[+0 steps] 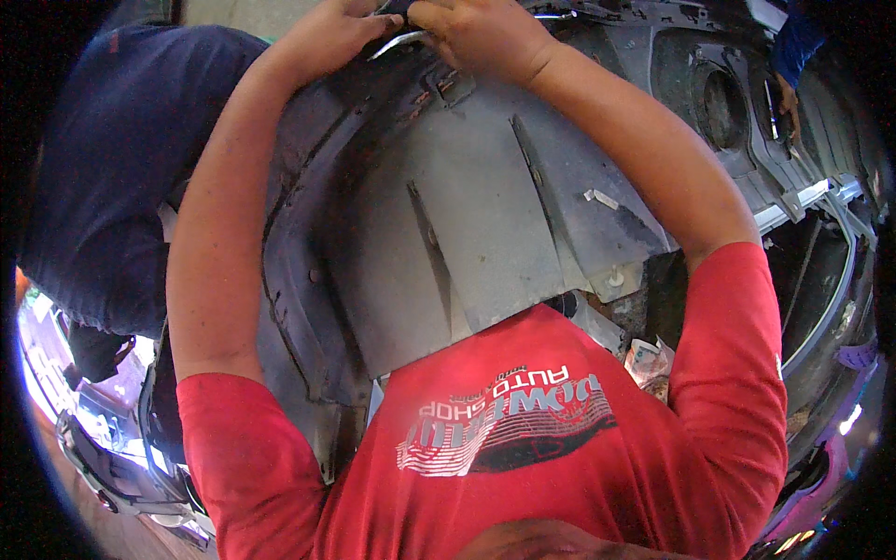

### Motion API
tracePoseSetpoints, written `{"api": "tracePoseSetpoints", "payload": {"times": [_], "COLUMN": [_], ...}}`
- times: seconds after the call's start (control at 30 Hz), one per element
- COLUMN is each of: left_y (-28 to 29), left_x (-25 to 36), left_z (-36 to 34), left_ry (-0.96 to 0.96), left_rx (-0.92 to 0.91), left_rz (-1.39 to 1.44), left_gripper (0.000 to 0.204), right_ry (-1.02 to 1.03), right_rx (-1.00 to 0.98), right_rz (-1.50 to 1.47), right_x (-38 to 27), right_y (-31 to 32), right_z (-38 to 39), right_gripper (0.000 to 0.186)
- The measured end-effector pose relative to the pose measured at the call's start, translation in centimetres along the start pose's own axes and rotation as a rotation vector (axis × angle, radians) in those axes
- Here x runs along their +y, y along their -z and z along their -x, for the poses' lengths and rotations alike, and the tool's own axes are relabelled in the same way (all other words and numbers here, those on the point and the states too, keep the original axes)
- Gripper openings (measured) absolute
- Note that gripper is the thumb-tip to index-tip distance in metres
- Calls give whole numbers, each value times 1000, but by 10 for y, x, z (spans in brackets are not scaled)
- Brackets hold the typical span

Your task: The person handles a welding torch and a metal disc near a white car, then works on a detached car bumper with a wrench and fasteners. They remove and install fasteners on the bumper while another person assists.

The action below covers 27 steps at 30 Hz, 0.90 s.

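A large grey moulded plastic panel [485,233], with ribs, slots and a dark rim, lies under my arms. At the top edge of the view, my left hand [341,28] has its fingers curled at the panel's dark upper rim. My right hand [476,33] is beside it, fingers bent at the same rim. A thin silvery curved strip [397,42] runs by both hands. What either hand grips is hidden by the fingers and the frame edge.
A person in dark clothing [131,140] is close at left. Another person's hand [787,103] reaches onto dark ribbed panels [672,84] at upper right. A silver bar [775,215] crosses the right side; glossy car parts [103,448] lie at lower left.
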<state>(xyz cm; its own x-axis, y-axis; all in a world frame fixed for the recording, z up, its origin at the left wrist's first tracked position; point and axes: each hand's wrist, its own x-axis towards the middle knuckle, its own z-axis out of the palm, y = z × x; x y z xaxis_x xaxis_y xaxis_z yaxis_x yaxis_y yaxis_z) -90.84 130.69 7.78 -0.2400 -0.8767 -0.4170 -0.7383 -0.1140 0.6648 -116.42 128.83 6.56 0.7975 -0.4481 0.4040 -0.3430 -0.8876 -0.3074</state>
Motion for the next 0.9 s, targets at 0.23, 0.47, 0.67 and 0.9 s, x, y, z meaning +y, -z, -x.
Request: {"api": "tracePoseSetpoints", "payload": {"times": [0.23,0.47,0.67,0.9], "left_y": [1,5,-2,-1], "left_x": [-22,-25,32,41], "left_z": [-3,-3,21,20], "left_ry": [41,24,276,299], "left_rx": [-56,-95,-82,-100], "left_rz": [22,97,583,368], "left_gripper": [40,50,51,72], "right_ry": [59,-34,-72,-595], "right_rx": [-188,-129,-33,269], "right_rz": [-111,-200,-305,-240], "right_x": [13,12,1,52], "right_y": [7,8,47,144], "right_z": [-12,-7,9,96], "right_gripper": [14,14,16,20]}}
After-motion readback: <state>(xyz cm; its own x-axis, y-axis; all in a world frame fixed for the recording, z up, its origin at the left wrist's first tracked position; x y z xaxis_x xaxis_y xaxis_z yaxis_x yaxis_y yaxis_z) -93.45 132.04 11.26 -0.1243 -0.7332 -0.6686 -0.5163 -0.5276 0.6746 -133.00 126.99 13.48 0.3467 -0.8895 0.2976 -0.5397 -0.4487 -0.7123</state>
